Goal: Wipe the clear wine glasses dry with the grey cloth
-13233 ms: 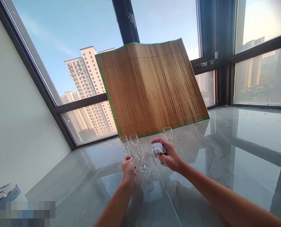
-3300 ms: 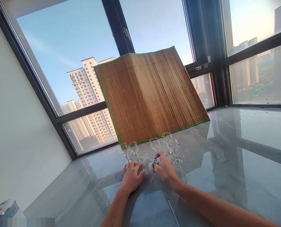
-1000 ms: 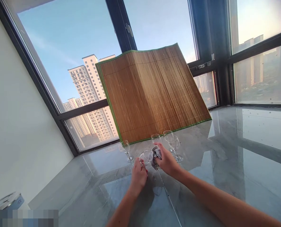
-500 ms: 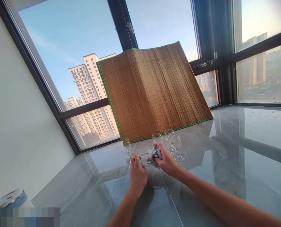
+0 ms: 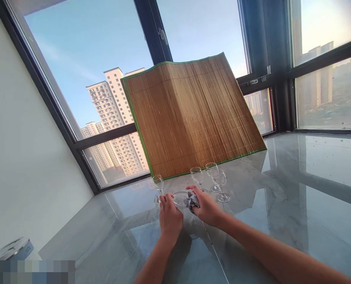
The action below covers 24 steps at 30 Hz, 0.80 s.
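My left hand [image 5: 171, 215] is closed around the stem of a wine glass [image 5: 180, 198] that is tipped on its side, its bowl pointing right. My right hand [image 5: 207, 206] grips a crumpled grey cloth [image 5: 194, 200] against the mouth of that glass, fingers partly hiding it. Just behind my left hand stands another stemmed glass [image 5: 158, 182]. Beyond my right hand are several more upright ones: one glass [image 5: 197, 174] behind the cloth, and a clear glass [image 5: 219, 179] at the right that overlaps a further glass [image 5: 210, 167].
A brown bamboo mat [image 5: 193, 114] with green edging leans upright against the window behind the glasses. The glossy grey marble surface [image 5: 104, 244] reflects the windows. At the lower left is a white and blue container [image 5: 17, 248], partly covered by a blurred patch.
My left hand has shifted slightly left with the held glass. My right hand has turned a little and less of the cloth shows; the glass behind it is more visible.
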Tool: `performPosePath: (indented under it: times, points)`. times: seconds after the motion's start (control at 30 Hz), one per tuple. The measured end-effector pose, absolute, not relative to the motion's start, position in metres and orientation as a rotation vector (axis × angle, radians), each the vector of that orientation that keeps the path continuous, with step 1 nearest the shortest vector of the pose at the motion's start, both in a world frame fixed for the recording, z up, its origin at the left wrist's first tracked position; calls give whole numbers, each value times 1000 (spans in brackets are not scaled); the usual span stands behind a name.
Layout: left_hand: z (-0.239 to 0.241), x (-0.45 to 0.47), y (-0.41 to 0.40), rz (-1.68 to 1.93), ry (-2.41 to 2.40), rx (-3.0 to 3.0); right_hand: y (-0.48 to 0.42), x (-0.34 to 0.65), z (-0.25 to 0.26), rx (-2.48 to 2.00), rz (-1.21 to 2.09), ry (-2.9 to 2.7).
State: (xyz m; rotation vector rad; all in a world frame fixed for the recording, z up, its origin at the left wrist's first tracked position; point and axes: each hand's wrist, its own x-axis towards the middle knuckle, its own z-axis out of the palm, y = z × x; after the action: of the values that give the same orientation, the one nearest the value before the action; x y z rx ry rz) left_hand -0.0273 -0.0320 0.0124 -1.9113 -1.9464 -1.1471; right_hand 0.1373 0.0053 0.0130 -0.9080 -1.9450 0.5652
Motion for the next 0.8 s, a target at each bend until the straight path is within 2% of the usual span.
performPosePath:
  times: [0.23,0.4,0.5,0.8]
  points:
    - [17,-24,-31,-1123,-1810,-1971,3,133,12,-865,773,-1887]
    - [20,-26,-33,-1135,-1781,-1959,-16,136,34,-786,1362,-1716]
    - [22,-25,-36,-1137,-1789,-1965,-25,140,44,-675,1589,-1632]
    - [24,-24,-41,-1306,-1684,-2046,-26,152,49,-448,1873,-1628]
